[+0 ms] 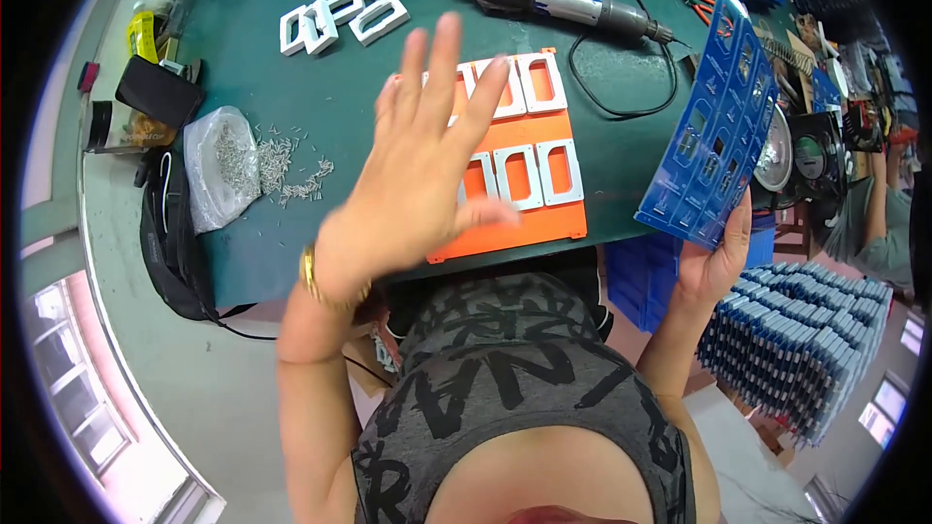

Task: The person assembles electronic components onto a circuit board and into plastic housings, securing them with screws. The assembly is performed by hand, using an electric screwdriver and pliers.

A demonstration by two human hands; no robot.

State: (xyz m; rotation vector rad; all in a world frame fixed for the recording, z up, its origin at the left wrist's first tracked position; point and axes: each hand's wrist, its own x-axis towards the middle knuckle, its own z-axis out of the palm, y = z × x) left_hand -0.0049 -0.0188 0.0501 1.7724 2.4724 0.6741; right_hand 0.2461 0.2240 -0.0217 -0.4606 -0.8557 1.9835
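My left hand (413, 165) hovers over an orange fixture (515, 230) with its fingers spread and nothing in them. White rectangular frames (559, 172) sit in two rows on that fixture; the hand hides those on its left side. Off to the right, my right hand (716, 257) grips the lower edge of a blue circuit board panel (714, 126). The panel is held up on a tilt, beyond the right end of the fixture, and carries several small boards with cutouts.
Behind the fixture lie an electric screwdriver (573, 6) with its cable and a pile of white frames (381, 17). Loose screws (291, 175) spill from a plastic bag (209, 165) at left. Pliers (701, 5), a fan (814, 160) and stacked blue panels (796, 344) are at right.
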